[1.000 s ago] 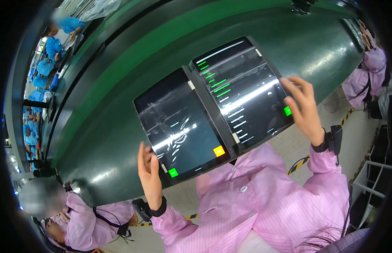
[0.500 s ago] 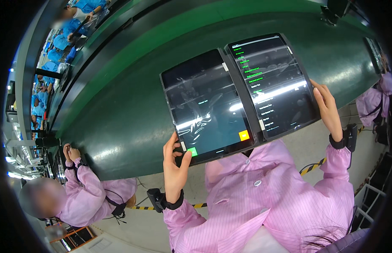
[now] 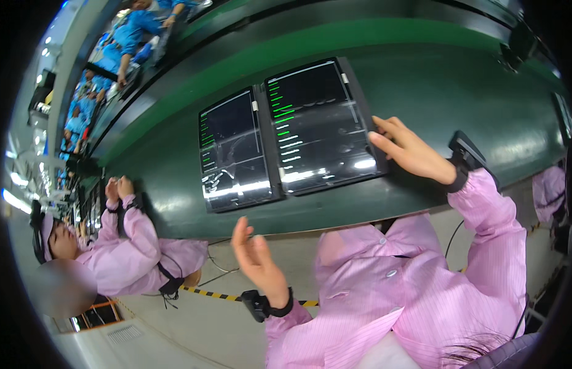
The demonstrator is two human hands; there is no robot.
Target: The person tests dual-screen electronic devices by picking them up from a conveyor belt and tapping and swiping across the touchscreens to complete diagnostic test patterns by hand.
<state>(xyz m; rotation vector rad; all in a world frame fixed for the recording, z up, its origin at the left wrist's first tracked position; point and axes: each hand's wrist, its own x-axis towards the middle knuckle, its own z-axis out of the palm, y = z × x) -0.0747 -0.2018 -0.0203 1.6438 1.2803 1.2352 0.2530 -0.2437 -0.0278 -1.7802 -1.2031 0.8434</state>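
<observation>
Two dark tablets lie side by side on a green bench, each showing a list with some green lines. Clear film with glare covers part of the left tablet. At the outer edge of the right tablet, my right hand grips the side, thumb near the top face and index finger along the edge. My left hand hovers off the bench's near edge, below the left tablet, fingers apart and holding nothing. Black bands with a small box sit on both wrists.
The green bench curves across the view, with a dark rail beyond it. A co-worker in pink sits at the left with hands over the bench. People in blue work past the rail. A dark stand stands far right.
Both tablets have shifted left and turned a little. My left hand has let go of the left tablet and drawn back. That tablet's screen with green and orange buttons has become a list.
</observation>
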